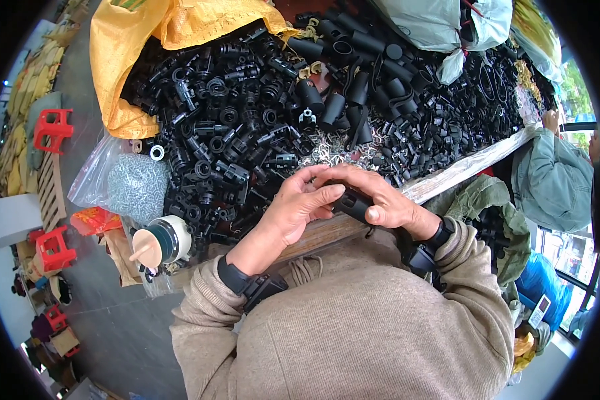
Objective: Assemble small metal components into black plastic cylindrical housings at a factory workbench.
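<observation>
My right hand (387, 205) is curled round a short black plastic tube (355, 205) with a small opening in its side. Thumb and fingers of my left hand (297, 205) close in at the tube's left end, meeting the right fingertips; whether something small is pinched there is hidden. Both hands are just above the wooden edge board (320, 235) of the worktable. Beyond them lie a heap of black ribbed plastic fittings (220, 127), larger black tubes (359, 88), small black parts (407, 143) and silvery metal clips (333, 148).
A clear bag of screws (138, 187) and a lidded cream cup (163, 241) stand at the left edge. A yellow woven sack (123, 80) and white sacks (423, 23) border the heap. At right, a person in a green jacket (552, 177) works. Red stools (53, 248) stand left.
</observation>
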Motion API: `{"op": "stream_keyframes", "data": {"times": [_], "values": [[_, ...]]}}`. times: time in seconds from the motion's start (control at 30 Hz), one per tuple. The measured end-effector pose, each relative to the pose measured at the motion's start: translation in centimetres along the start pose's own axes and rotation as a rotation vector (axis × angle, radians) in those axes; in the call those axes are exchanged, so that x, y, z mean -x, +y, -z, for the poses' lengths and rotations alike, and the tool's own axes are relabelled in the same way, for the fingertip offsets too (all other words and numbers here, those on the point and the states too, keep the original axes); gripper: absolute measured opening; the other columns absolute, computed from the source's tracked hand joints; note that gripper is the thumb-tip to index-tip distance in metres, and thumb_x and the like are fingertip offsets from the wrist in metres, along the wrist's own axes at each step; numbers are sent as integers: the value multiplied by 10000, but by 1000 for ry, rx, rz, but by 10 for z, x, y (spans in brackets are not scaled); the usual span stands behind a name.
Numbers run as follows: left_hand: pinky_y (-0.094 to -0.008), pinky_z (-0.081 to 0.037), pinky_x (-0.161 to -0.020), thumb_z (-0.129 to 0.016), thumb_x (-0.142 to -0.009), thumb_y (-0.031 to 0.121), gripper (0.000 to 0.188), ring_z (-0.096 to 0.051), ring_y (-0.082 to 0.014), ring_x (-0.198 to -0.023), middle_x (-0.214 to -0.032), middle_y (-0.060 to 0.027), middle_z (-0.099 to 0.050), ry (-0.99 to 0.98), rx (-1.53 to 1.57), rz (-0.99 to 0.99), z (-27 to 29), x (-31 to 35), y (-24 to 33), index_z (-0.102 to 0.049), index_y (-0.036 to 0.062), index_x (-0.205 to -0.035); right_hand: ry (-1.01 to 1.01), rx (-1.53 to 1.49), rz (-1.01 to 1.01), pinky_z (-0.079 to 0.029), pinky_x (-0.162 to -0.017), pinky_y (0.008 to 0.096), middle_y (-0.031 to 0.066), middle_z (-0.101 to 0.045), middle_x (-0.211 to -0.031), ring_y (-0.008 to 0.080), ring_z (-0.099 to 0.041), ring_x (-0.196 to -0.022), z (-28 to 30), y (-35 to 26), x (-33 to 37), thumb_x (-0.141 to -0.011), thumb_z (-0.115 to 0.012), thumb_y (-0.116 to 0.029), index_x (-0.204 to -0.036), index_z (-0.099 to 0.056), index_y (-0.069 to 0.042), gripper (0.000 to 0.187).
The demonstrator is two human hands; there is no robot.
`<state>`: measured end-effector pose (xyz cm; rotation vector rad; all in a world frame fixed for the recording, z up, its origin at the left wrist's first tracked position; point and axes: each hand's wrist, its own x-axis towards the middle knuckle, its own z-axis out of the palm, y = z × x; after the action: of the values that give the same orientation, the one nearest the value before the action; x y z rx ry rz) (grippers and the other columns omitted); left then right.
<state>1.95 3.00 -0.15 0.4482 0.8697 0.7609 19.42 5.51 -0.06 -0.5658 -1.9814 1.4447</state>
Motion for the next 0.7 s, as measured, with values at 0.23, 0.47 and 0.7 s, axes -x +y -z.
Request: {"op": "stream_keyframes", "data": {"times": [0.23,0.47,0.7], "values": [[-214,-479,-600,-653,-735,131,466,-564,-116,-700,-850,-56,-573,-96,-104,-91,3,6,7,-429,20,-1128,481,-130,-278,-401,-794,302,121,-525,-961,195,-518,-892,35,-41,38,-733,-259,-713,-1013,-478,23,818],[-236,-469,-600,-659,-674,94,369,-555,-172,-655,-861,-87,-574,279,-1057,-729,17,9,31,-516,26,-1007,1187,74,-335,-409,-745,309,104,-554,-863,213,-533,-838,96,-51,211,-847,-281,-524,-940,-532,11,598],[-291,-473,-565,-589,-629,40,177,-522,-224,-631,-800,-78,-502,353,-1958,-944,25,-5,22,-538,33,-799,720,1387,-682,-414,-725,300,128,-559,-869,227,-546,-812,90,-64,176,-749,-546,-104,-890,-561,-17,167]]}}
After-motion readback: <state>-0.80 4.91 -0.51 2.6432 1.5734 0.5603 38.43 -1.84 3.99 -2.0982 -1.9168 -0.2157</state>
